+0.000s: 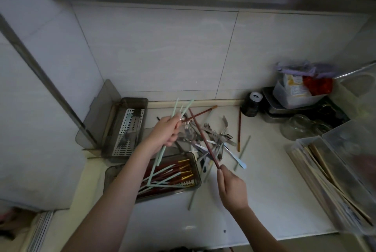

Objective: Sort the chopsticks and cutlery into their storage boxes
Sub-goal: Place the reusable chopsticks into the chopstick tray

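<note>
1. Left hand [165, 129] — fingers curled round a bundle of mint chopsticks [183, 109], raised above the near chopstick box [114, 172].
2. Right hand [231, 188] — fingertips pinching the end of a dark red chopstick [203, 139], lifted over the cutlery pile [211, 137].
3. Step in hand: gathering chopsticks by colour.
4. Next, probably: lowering both lots lengthwise into the near box; forks left for the perforated box [130, 129].

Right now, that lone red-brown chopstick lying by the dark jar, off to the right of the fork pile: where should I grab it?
Pinch the red-brown chopstick near its middle, coming straight down from above. It lies flat on the counter, running away from you, with bare surface on both sides. Its far end sits close to the dark jar, and the fork pile lies left.
</note>
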Tool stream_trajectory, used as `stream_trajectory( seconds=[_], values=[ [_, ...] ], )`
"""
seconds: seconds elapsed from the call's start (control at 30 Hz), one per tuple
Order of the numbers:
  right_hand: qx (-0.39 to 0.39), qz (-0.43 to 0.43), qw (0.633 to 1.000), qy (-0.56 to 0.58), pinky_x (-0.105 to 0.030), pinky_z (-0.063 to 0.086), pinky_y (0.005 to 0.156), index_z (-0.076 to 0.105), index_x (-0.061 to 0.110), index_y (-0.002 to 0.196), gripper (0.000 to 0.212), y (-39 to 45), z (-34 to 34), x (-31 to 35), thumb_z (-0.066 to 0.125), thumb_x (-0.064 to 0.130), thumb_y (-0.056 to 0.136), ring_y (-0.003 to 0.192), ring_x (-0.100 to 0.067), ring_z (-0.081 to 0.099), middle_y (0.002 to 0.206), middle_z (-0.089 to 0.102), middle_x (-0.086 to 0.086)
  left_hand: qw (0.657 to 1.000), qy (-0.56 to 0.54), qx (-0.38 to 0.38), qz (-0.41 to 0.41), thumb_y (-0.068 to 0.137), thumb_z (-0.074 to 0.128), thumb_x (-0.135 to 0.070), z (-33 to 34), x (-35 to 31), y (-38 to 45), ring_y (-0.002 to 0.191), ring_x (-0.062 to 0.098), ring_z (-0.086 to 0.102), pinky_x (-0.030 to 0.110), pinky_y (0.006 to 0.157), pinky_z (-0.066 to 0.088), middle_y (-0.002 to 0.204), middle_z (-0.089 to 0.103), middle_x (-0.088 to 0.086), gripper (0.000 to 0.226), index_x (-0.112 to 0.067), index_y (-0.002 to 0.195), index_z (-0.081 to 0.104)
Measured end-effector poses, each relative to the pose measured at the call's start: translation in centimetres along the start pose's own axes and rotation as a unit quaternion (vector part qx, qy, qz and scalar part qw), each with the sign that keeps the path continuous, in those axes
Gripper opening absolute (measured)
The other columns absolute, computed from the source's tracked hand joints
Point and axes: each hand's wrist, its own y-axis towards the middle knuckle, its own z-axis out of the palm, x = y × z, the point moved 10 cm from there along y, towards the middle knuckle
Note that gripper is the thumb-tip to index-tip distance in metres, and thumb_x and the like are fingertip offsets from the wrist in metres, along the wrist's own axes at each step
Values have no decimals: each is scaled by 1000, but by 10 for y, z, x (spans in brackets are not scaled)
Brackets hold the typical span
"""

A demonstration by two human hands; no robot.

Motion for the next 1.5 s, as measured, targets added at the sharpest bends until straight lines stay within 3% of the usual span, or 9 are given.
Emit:
stream_trajectory(
  seconds=[0.17,0.23,0.53,0.83,1.0,1.2,1.27,1.4,1.5],
  values=[
    [48,-81,982,-161,-25,43,42,49,25,94,8,-5,22,-9,49,27,87,62,-17,60,73,58,5,999,-11,-45,-4,97,37,-43,-29,12,-4,36,9,25,19,34,19,48,34,-8,42,-16,66,43],
    [66,-107,975,-181,-28,49,52,57,26,106,33,2,31,-3,66,15,76,72,-20,60,82,59,3,997,2,-75,-1,98,37,-42,-40,15,-6,37,10,25,19,35,19,50,34,-6,40,-16,68,43],
    [43,-213,970,-108,-33,51,76,59,22,119,42,27,37,68,52,16,78,93,-21,49,99,61,-5,987,118,-109,-28,99,34,-42,-57,29,-9,39,11,29,21,36,24,54,36,-4,38,-15,76,47],
    [332,-67,938,-70,-33,51,77,69,22,96,16,32,112,84,55,22,89,94,-24,62,99,69,-2,990,55,-119,-49,98,36,-29,-55,36,-8,39,11,24,19,41,17,55,32,-2,30,-15,77,52],
    [110,70,969,209,-17,47,71,70,18,95,13,62,53,81,59,23,92,77,-2,62,86,70,9,998,37,-28,-53,98,45,-31,-39,40,-16,40,6,28,18,35,20,59,41,-4,25,-12,89,58],
    [124,243,797,538,-23,36,49,64,8,98,27,80,56,83,52,32,96,51,-9,41,63,52,1,992,31,69,-96,96,47,-38,-12,46,-26,41,4,29,17,39,18,58,47,-4,34,-8,103,62],
    [107,262,782,556,-22,34,47,59,9,92,20,78,58,79,49,25,98,49,-8,39,60,48,1,991,53,79,-95,98,43,-37,-9,46,-27,41,5,31,17,39,19,59,49,-3,33,-11,98,64],
    [-20,299,760,577,-24,45,49,51,10,91,19,75,36,54,39,22,102,53,-13,54,63,54,-1,989,116,-76,-56,101,34,-35,-44,43,-20,42,10,49,19,39,34,65,62,2,35,-14,86,57],
    [-60,256,847,463,-27,51,53,48,16,87,20,76,8,45,36,22,102,58,-17,59,65,55,-4,972,156,-178,14,101,34,-31,-73,30,-22,44,12,49,21,43,39,62,56,2,33,-15,76,48]
  ],
)
